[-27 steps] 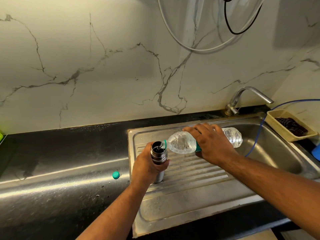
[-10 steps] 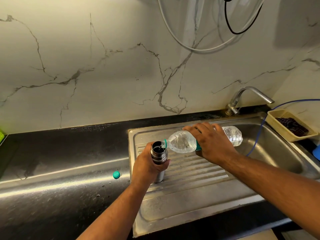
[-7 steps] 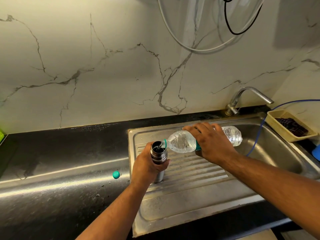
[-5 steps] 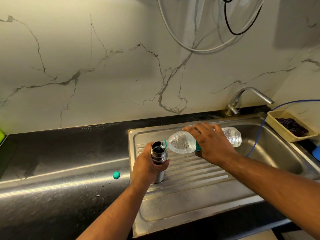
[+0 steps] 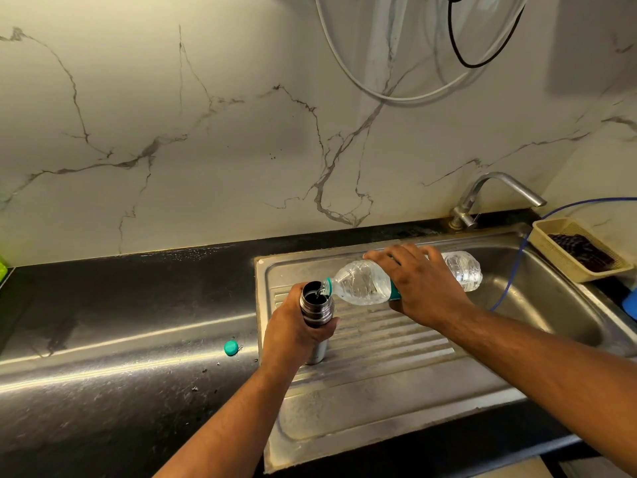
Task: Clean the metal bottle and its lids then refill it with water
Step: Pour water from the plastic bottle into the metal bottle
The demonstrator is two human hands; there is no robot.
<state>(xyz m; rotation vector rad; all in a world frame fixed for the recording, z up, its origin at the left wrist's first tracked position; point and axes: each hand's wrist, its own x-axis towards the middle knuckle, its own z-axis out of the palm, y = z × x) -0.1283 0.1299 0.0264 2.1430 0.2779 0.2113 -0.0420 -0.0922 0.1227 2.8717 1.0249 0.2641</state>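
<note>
Marble wall (image 5: 206,150) with grey veins fills the upper half, with white and black cables (image 5: 379,95) looping across its top. Below it runs a black counter (image 5: 103,305). Set into the counter is a steel sink (image 5: 344,439), with a ribbed drainboard (image 5: 396,343) on the left and a basin (image 5: 558,305) on the right. A tap (image 5: 499,188) stands behind the basin. A tan basket (image 5: 551,253) holding something dark sits on the far right rim, and a thin blue hose (image 5: 511,280) drops into the basin beside it.

The right hand (image 5: 424,288) grips a clear plastic bottle (image 5: 362,286) from above, fingers curled over its middle. It holds the bottle nearly flat, neck at the mouth of the metal bottle (image 5: 316,303), and water runs from the neck into that open mouth. The metal bottle stands upright on the drainboard near its left edge, lid off. The left hand (image 5: 293,336) wraps fingers and thumb round its body. A small teal cap (image 5: 231,348) lies on the counter, just left of the sink.
</note>
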